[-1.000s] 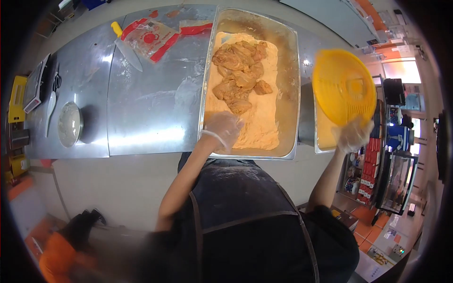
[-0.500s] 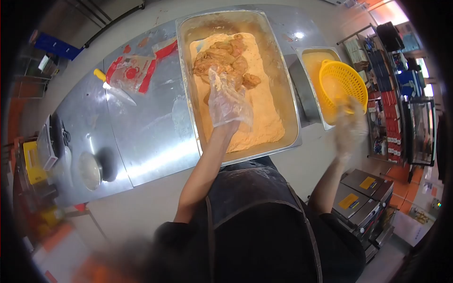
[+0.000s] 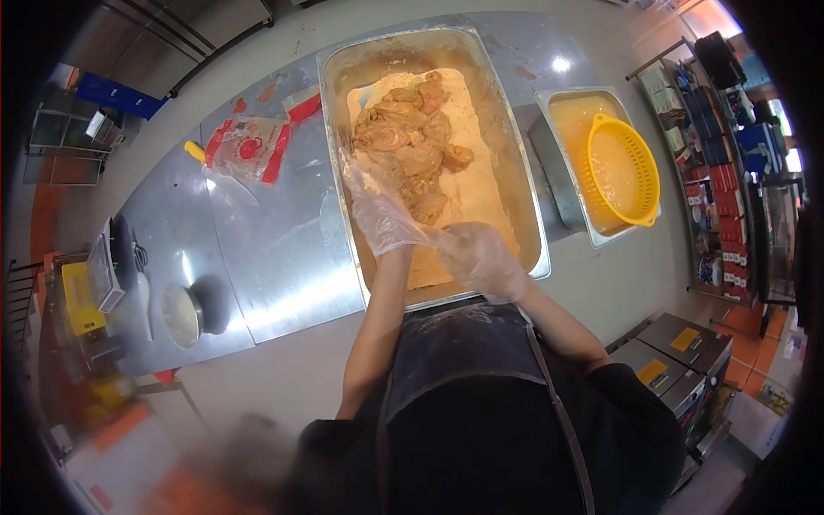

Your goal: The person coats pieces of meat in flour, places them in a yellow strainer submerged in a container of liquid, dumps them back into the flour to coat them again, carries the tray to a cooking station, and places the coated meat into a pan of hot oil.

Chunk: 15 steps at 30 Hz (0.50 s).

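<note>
Raw chicken pieces (image 3: 403, 137) lie piled on orange-tinted flour (image 3: 481, 202) in a large steel pan (image 3: 508, 129). My left hand (image 3: 378, 210), in a clear plastic glove dusted with flour, is over the pan's near left part, beside the chicken. Its fingers look stretched out, away from me. My right hand (image 3: 485, 257), gloved too, is over the near end of the pan. Its fingers are closed at my left wrist, where they appear to pinch the loose cuff of the left glove. The fingertips are partly blurred.
Right of the pan, a yellow basket (image 3: 654, 176) sits in a smaller steel container (image 3: 554, 142) of cloudy liquid. On the steel table (image 3: 283, 232) lie a red-and-clear plastic bag (image 3: 249, 148), a yellow-handled knife (image 3: 196, 152) and a round bowl (image 3: 182, 316).
My right hand has moved left from the yellow basket to my left wrist. The basket now rests tilted in the liquid. My left hand has drawn back left off the chicken.
</note>
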Available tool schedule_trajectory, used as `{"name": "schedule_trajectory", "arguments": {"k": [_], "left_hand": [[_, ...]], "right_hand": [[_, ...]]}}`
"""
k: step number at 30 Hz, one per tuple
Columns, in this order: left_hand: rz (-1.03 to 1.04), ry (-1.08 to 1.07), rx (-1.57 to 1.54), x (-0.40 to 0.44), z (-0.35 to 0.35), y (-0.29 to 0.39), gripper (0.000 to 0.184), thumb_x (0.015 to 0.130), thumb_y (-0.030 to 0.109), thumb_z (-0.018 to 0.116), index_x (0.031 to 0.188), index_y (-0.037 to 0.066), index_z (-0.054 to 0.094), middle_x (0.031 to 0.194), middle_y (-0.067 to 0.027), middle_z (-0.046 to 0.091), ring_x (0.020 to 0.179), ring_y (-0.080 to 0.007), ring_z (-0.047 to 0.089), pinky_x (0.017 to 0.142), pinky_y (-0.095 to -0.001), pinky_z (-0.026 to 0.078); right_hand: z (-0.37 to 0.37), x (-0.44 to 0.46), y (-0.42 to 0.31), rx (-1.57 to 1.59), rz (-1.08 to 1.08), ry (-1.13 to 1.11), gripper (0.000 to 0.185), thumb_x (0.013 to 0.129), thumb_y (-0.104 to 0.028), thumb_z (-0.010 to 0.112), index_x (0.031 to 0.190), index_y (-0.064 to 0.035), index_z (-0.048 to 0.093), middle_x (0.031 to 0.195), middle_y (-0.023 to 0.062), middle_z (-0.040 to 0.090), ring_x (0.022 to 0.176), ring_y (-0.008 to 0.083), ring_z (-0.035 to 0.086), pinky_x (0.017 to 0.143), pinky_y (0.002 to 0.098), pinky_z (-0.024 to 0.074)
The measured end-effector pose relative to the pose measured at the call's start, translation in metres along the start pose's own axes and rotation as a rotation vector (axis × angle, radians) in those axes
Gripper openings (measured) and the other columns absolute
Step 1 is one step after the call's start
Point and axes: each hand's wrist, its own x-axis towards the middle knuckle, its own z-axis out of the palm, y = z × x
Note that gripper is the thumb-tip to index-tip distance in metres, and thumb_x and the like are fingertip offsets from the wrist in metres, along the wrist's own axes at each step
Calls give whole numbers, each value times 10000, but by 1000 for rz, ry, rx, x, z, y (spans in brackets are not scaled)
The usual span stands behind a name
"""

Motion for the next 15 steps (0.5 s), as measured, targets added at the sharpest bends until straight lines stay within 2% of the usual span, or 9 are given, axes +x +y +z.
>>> {"name": "schedule_trajectory", "arguments": {"k": [2,4,5,7,8,10,12,13,15], "left_hand": [[110,6,208,3,-7,3,471,998,256,427,1374,-26,386,1116,-225,616,964,-280,620,841,-361,497],[63,-135,217,3,-42,67,459,992,286,422,1292,-57,471,1137,-270,604,1035,-328,612,879,-397,483],[-110,-356,400,1,-49,90,462,989,311,418,1249,-62,499,1140,-280,598,1058,-340,600,902,-408,468],[-469,-806,759,-12,-57,123,490,984,361,411,1163,-73,553,1146,-300,587,1103,-363,577,948,-431,437],[-468,-863,756,-25,-61,112,496,980,376,410,1144,-67,558,1136,-305,586,1105,-372,574,934,-439,444],[-461,-963,744,-55,-59,59,509,974,407,407,1106,-57,568,1117,-315,586,1108,-389,567,907,-454,456],[-493,-883,747,-76,-42,9,491,977,388,402,1112,-55,566,1109,-281,601,1081,-371,585,882,-429,477],[-504,-847,749,-81,-33,-3,483,979,379,400,1114,-54,564,1106,-264,608,1067,-362,593,869,-416,488],[-877,-672,325,-93,-11,-1,408,986,365,398,1154,29,558,1122,-186,611,1038,-322,595,850,-425,489]], "right_hand": [[-22,4,20,243,150,-90,221,829,-159,596,986,-13,649,816,135,638,692,302,632,583,390,503],[-25,10,59,-82,223,-286,251,830,-169,579,1027,-31,652,906,140,663,728,316,644,608,399,512],[-20,13,78,-246,260,-381,268,830,-175,570,1047,-41,653,951,142,675,747,323,650,621,403,517],[-2,17,106,-498,181,-821,265,833,-192,556,1039,-60,656,1033,147,661,817,323,646,665,411,519],[10,15,117,-626,135,-1033,264,834,-201,549,1036,-70,658,1073,149,654,852,323,645,687,415,520],[59,-46,169,-391,103,-609,277,904,-239,480,1053,-65,636,1077,150,649,941,275,632,719,398,516],[88,-74,177,-193,244,-483,296,947,-247,431,1089,-60,612,1107,144,637,1023,233,609,753,385,511],[99,-78,167,-113,407,-560,300,955,-235,417,1116,-59,599,1136,139,627,1060,214,592,772,381,507],[128,-73,150,336,923,-413,302,934,-217,434,1135,-62,598,1164,130,623,1074,217,582,801,376,500]]}}
